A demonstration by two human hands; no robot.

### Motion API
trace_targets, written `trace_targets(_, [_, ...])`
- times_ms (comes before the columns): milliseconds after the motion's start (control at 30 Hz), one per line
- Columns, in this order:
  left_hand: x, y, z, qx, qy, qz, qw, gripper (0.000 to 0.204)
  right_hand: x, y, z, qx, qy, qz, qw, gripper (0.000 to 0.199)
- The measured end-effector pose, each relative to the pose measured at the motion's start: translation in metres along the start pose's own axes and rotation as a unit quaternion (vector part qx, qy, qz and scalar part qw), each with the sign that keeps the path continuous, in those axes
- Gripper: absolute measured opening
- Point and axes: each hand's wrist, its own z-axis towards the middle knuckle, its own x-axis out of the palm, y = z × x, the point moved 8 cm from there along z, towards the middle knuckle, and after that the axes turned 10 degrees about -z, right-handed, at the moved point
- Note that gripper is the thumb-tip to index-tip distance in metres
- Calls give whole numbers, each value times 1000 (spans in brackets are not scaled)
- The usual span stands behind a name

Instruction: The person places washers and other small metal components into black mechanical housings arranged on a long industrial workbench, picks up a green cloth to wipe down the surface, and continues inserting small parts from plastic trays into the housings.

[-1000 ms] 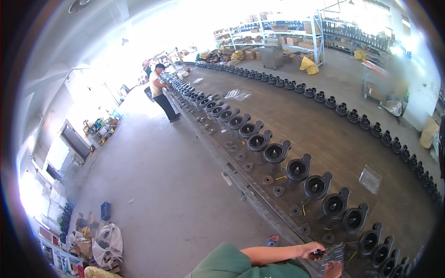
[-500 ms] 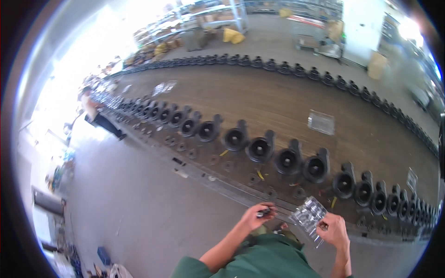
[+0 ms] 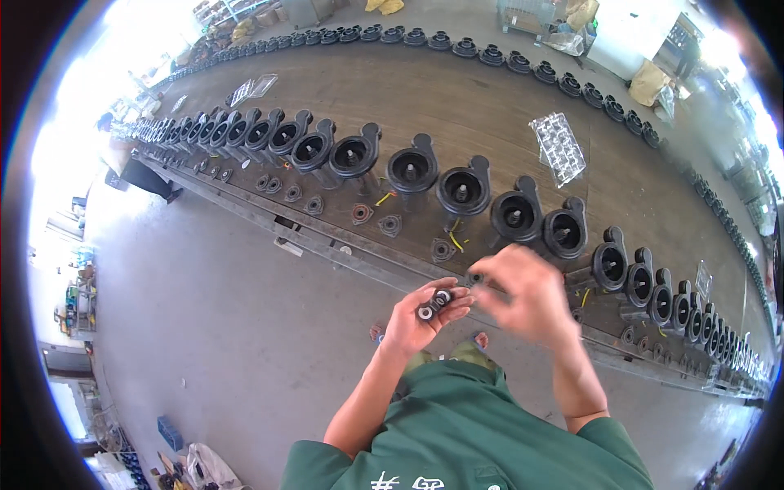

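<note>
My left hand (image 3: pixel 410 320), palm up with curled fingers, holds a few small black ring-shaped parts (image 3: pixel 434 305) with pale round centres. Close to its right, my right hand (image 3: pixel 527 294) is blurred by motion. A gap shows between its thumb and fingers, and I make out nothing held in it. Just past those fingertips lies a small dark flange (image 3: pixel 476 279) at the bench edge. Beyond both hands stands a row of black round housings (image 3: pixel 463 193), each with a side spout and a metal shaft in the middle. A clear plastic blister tray (image 3: pixel 559 147) rests behind them.
Several flange plates (image 3: pixel 390 225) lie along the near edge of the long brown bench (image 3: pixel 474 106). Yellow wires stick out below some housings. Another row of black parts (image 3: pixel 465 47) lines the far edge. A person (image 3: pixel 140 173) stands at the far left.
The clear blister tray has left my right hand and now lies on the bench behind the housings. My right hand has come over beside my left, which has moved up and left.
</note>
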Motion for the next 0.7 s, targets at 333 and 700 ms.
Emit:
trace_targets(333, [-92, -109, -47, -42, -86, 93, 991, 36, 209, 62, 15, 111, 101, 43, 988, 23])
trace_targets(700, [-137, -193, -28, -47, -198, 96, 974, 26, 274, 75, 76, 89, 42, -20, 995, 24])
